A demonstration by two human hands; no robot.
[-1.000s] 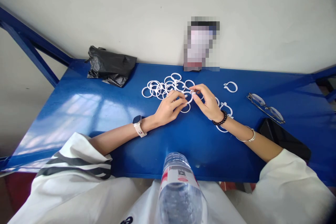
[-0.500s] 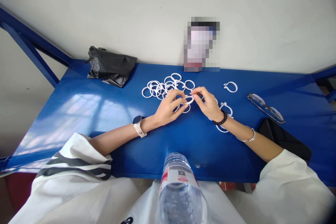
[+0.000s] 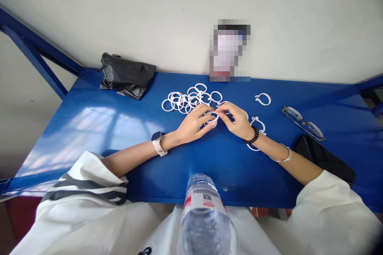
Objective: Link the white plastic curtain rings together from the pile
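Observation:
A white plastic curtain ring [image 3: 216, 118] is held over the blue table between my two hands. My left hand [image 3: 193, 124] grips it with thumb and fingers from the left. At its upper right edge, my right hand [image 3: 239, 121] pinches with thumb and index finger; the fingers partly cover that spot. Just beyond my left hand lies a loose heap of white rings [image 3: 184, 98], several overlapping. More white rings [image 3: 264, 126] lie around my right wrist, partly hidden by it. A single ring with a gap in its band [image 3: 270, 99] lies apart at the right.
A black plastic bag [image 3: 127, 75] lies at the back left. Eyeglasses [image 3: 303, 122] and a dark phone [image 3: 326, 157] are on the right. A blurred-out object [image 3: 229, 51] leans on the wall. A clear bottle [image 3: 205, 215] stands in front of my body, at the table's near edge.
My right hand has shifted slightly left, its fingertips now meeting the ring. The held ring has tilted and moved a little left and down.

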